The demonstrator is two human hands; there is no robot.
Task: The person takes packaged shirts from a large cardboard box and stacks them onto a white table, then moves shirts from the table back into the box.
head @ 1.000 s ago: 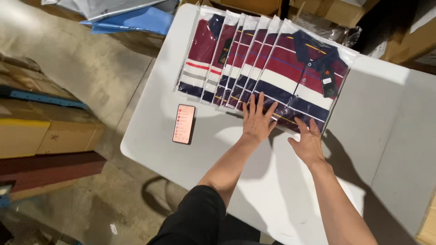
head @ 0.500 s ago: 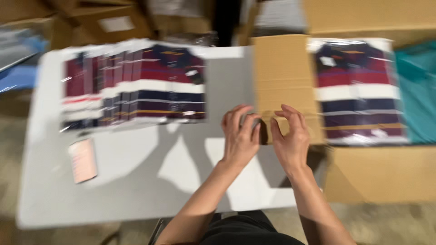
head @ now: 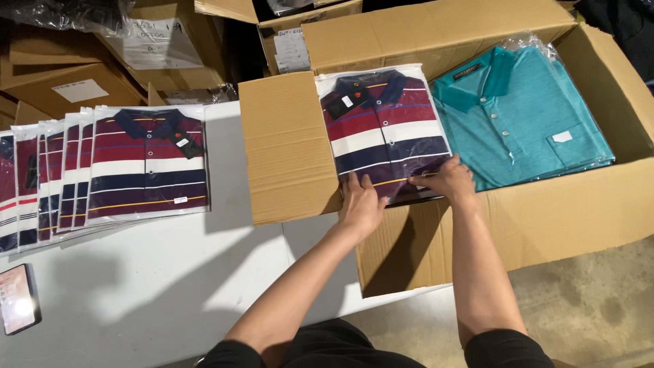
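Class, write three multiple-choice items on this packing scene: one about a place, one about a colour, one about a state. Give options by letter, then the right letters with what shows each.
1. Where does the phone lie?
A. On the white table's near left edge
B. Inside the open box
C. On the floor

2. What colour is the plain bagged shirt in the cardboard box?
A. Yellow
B. Teal
C. Black

3. How do the hands meet the striped bagged shirt in the box?
A. Both hover well clear
B. One hand only
C. Left hand and right hand both grip its near edge

Answers: 1 A, it rests on the tabletop at the picture's left edge. 2 B, it is teal throughout. 3 C, both hands' fingers lie on the bag's near edge.
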